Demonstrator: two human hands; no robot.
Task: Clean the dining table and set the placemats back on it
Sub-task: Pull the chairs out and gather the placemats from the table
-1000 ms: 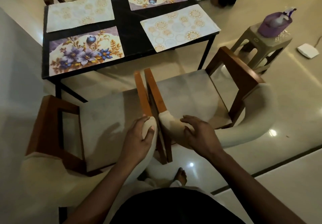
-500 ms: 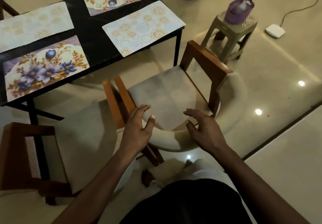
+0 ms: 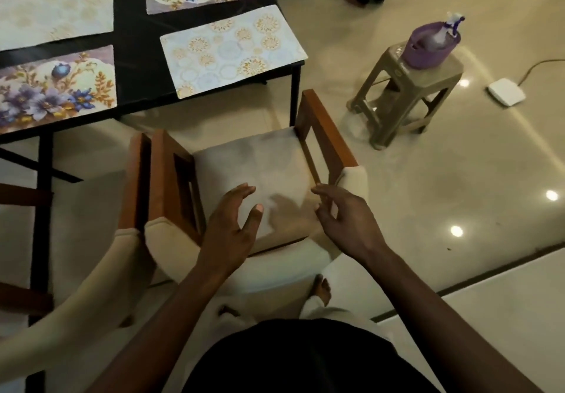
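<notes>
Through your head camera, your left hand (image 3: 232,224) and right hand (image 3: 345,218) hovered with fingers spread, holding nothing, above the chair (image 3: 260,160) seat. Four placemats (image 3: 232,50) lay on the dining table (image 3: 134,41), one reaching its near corner edge. Bare floor (image 3: 412,178) separated chair and stool (image 3: 406,86).

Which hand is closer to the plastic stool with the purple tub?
Right. The right hand hovers by the chair arm nearest the stool; the left hand hovers over the seat, farther away.
</notes>
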